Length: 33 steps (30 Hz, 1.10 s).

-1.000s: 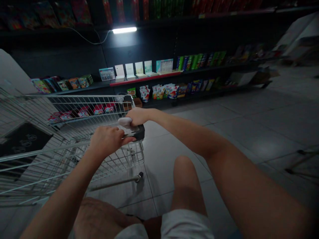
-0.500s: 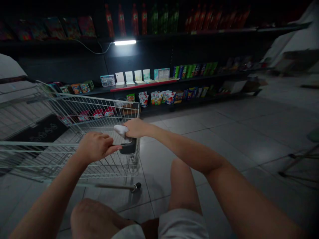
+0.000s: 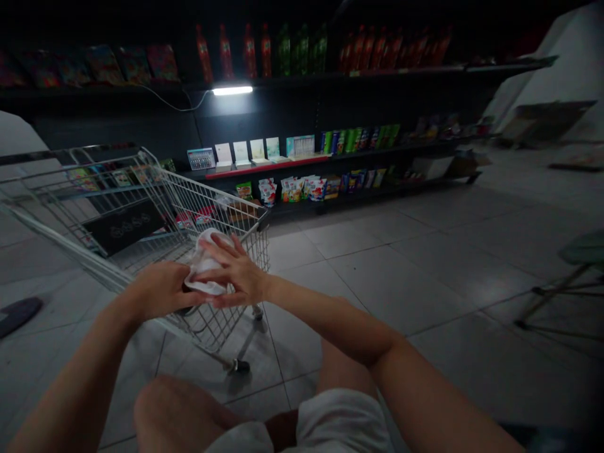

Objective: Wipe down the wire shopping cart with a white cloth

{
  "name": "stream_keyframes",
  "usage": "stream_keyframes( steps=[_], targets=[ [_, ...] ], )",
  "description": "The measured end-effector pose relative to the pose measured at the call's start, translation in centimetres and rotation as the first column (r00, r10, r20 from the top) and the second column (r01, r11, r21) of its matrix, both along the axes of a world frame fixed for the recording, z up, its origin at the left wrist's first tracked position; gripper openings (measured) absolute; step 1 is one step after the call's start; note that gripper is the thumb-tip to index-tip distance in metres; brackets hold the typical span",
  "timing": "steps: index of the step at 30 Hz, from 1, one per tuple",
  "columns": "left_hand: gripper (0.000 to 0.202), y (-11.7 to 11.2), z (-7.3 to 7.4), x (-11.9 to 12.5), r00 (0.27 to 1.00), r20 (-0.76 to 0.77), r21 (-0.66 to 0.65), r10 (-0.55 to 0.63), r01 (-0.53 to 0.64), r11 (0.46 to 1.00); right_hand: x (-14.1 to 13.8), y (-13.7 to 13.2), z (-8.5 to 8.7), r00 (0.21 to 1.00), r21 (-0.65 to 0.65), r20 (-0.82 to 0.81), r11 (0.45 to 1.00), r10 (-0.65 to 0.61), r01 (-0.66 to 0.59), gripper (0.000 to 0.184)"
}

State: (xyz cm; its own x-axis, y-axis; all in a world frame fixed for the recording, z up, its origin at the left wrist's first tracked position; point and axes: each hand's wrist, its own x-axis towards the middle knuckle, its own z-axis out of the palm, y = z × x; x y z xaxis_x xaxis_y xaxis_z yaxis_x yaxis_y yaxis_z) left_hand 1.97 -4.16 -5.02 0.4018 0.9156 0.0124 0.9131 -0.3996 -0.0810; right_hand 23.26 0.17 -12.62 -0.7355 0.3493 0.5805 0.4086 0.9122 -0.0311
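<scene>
A crumpled white cloth (image 3: 211, 288) is bunched between my two hands, over the near corner of a wire shopping cart (image 3: 221, 321). My right hand (image 3: 238, 272) presses on it from the right, its fingers spread across the folds and gripping it. From the left, my left hand (image 3: 158, 290) closes on the cloth's edge, with the thumb below and the fingers partly hidden behind the folds. Just under my left hand shows a dark corner piece (image 3: 185, 310) of the cart. The cart's basket holds a black sign panel (image 3: 123, 228) on its far side.
Dark shelves (image 3: 274, 165) run across the back with red bottles (image 3: 249, 53), upright booklets (image 3: 240, 153), cans (image 3: 350, 139) and bagged goods (image 3: 314, 187). A lamp (image 3: 233, 91) glows under the upper shelf. A folding stool (image 3: 582, 251) stands right; a dark slipper (image 3: 19, 316) lies left.
The cart has turned, its near corner swinging left. My right hand has moved left and down with the cloth, meeting my left hand, and its fingers have spread. The view shifted slightly.
</scene>
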Motion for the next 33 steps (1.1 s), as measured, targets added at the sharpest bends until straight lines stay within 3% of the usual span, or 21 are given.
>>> stream_keyframes(
  steps=[4,8,11,14,19,21,23,25,27,30,33],
  targets=[
    [0.059,-0.4,0.5,0.0,0.996,0.069,-0.199,0.051,-0.036,0.979,-0.9,2.2,-0.1,0.996,0.038,0.072,0.998,0.057,-0.059,0.045],
    [0.064,0.4,0.4,-0.9,0.994,-0.04,-0.132,0.103,-0.107,0.985,-0.5,5.6,-0.6,0.99,0.054,0.069,0.99,0.126,-0.13,0.029],
    [0.063,1.3,0.2,-1.4,0.974,-0.157,-0.085,0.163,-0.178,0.98,0.7,7.0,-0.3,0.995,-0.005,-0.037,0.995,0.097,-0.098,0.042],
    [0.06,2.3,0.0,-1.5,0.971,-0.176,-0.09,0.164,-0.182,0.979,0.8,6.7,0.5,0.998,-0.091,-0.057,0.996,-0.026,0.02,0.056],
    [0.06,3.9,-0.4,-0.8,0.943,-0.231,-0.116,0.24,-0.271,0.956,-2.7,4.6,1.3,0.98,0.017,0.061,0.982,-0.191,0.19,0.04],
    [0.065,4.1,-0.7,-0.5,0.928,-0.231,-0.062,0.292,-0.314,0.948,-3.9,4.2,1.1,0.981,0.051,0.068,0.983,-0.181,0.178,0.036],
    [0.069,4.1,-1.1,-0.6,0.923,-0.215,-0.018,0.319,-0.331,0.944,-3.9,4.6,1.0,0.993,0.068,0.081,0.995,-0.081,0.076,0.04],
    [0.07,3.9,-1.3,-1.1,0.921,-0.21,-0.011,0.327,-0.336,0.942,-2.4,6.0,1.1,0.995,0.073,0.092,0.996,0.04,-0.047,0.045],
    [0.069,3.6,-1.4,-1.7,0.916,-0.218,-0.019,0.338,-0.35,0.937,0.5,7.9,1.8,0.995,0.058,0.08,0.996,0.06,-0.065,0.043],
    [0.069,3.3,-1.2,-2.1,0.912,-0.224,-0.042,0.343,-0.36,0.932,5.6,11.1,3.5,0.99,-0.05,0.055,0.99,-0.13,0.133,0.032],
    [0.07,3.3,-1.0,-1.7,0.921,-0.215,-0.053,0.324,-0.342,0.938,8.8,12.8,4.7,0.948,-0.179,0.144,0.934,-0.285,0.309,0.027]
  ],
)
